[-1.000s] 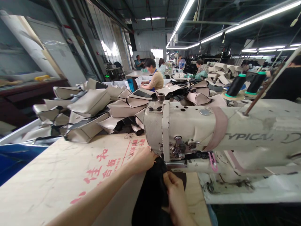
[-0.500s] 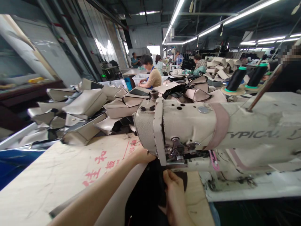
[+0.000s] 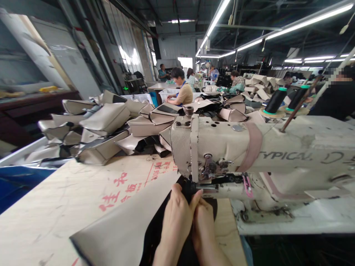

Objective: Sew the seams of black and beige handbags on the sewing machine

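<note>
A beige and black bag piece [image 3: 124,218] lies on the plywood board, its black part running up under the head of the sewing machine [image 3: 216,144]. My left hand [image 3: 177,210] is closed on the black material just in front of the needle area. Right beside it, my right hand [image 3: 203,218] pinches the same material, its fingertips close to the metal arm below the machine head. The two hands nearly touch. The needle itself is hidden.
Beige bags [image 3: 105,118] are piled behind the plywood board [image 3: 55,207]. Black thread cones [image 3: 276,100] stand behind the machine. A person in a tan shirt [image 3: 185,94] sits beyond the pile; a person in black [image 3: 335,96] is at the right. Blue material [image 3: 24,184] is at the left.
My left hand has come back from behind the machine head to the near side, next to my right hand. More of the beige panel shows at the left. The view has shifted slightly.
</note>
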Motion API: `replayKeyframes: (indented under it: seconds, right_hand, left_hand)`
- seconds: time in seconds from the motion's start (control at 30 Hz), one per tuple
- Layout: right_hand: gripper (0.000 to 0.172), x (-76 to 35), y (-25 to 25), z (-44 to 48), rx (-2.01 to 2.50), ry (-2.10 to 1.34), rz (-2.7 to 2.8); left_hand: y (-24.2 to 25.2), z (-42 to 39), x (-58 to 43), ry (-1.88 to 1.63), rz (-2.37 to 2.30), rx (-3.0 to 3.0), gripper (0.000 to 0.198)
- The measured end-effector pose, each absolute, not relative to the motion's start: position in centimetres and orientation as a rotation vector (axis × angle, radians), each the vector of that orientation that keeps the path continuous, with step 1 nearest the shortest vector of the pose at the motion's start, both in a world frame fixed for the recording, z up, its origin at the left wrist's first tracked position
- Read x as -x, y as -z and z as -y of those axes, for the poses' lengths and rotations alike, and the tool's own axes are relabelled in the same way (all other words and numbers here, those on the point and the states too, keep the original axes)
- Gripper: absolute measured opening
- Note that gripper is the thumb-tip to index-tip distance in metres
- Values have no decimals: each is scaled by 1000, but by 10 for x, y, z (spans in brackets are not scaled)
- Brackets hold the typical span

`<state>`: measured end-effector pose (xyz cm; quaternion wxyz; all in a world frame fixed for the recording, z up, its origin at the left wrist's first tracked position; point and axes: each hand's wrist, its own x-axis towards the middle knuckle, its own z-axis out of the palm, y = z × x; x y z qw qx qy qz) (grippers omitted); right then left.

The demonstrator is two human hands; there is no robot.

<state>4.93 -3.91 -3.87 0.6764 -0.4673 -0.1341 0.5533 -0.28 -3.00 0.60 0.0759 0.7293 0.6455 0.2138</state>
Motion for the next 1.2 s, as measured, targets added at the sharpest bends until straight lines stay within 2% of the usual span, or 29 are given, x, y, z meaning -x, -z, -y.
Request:
replayKeyframes:
  seconds: [0.17,0.4,0.53,0.9,1.2]
  right_hand:
    - [34,-48,36,34,873,-1406,125]
    - [40,-47,32,35,975,-1416,112]
    - [41,-47,28,36,972,-1438,56]
    - [26,-49,28,31,1030,-1374,103]
    - [28,-49,35,29,1034,-1339,174]
  left_hand:
    - [-14,13,-5,-439,-2057,-2285,40]
    - [3,7,11,-807,-1809,-1977,19]
    - [3,2,16,-787,-1738,-1892,19]
    - [-3,-8,16,-778,-1668,-1859,21]
    - [0,-13,19,-781,-1636,-1855,23]
